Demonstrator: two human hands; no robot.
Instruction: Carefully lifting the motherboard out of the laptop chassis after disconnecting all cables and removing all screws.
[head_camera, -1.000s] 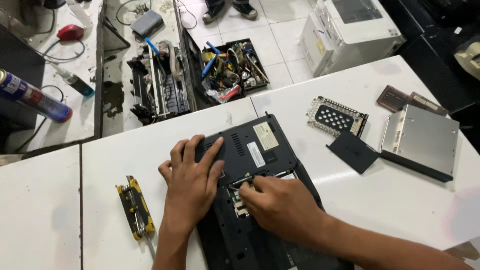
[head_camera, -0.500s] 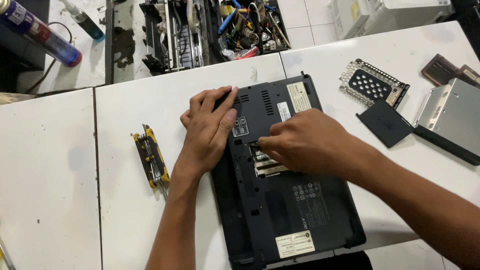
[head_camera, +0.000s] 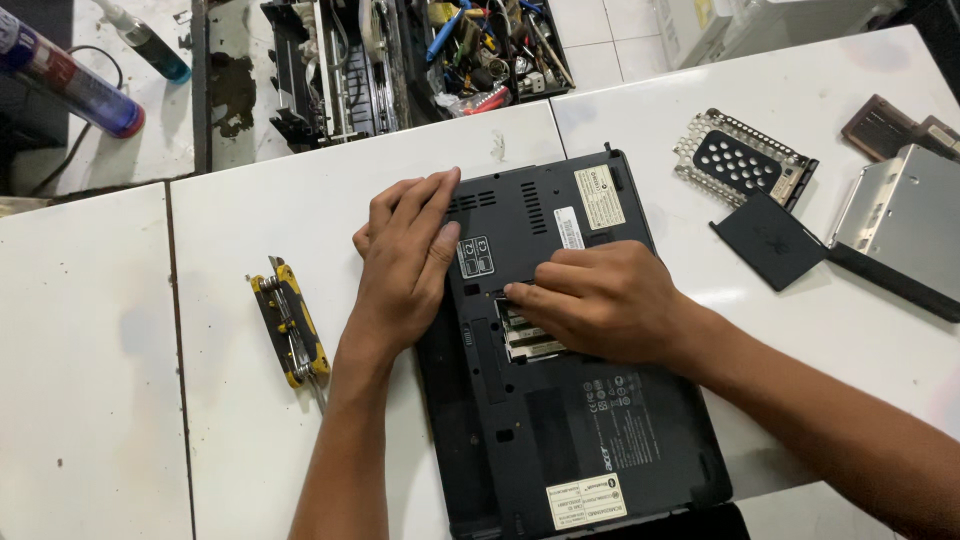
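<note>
Two hands on upturned black plastic laptop (head_camera: 560, 400), mid white table (head_camera: 250, 200): left hand (head_camera: 405, 265) flat, bracing; right hand (head_camera: 600, 300) fingertips pinching thin memory module (head_camera: 530, 338). Likely fragile, stiff; grip edges only.

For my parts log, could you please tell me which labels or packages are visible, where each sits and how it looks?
Cream sticker: laptop underside, far end, rectangular.
White strip label: just left of it, narrow.
Cream sticker: laptop's near edge, rectangular.
Spray can: far left, blue with colourful wrap.
</note>
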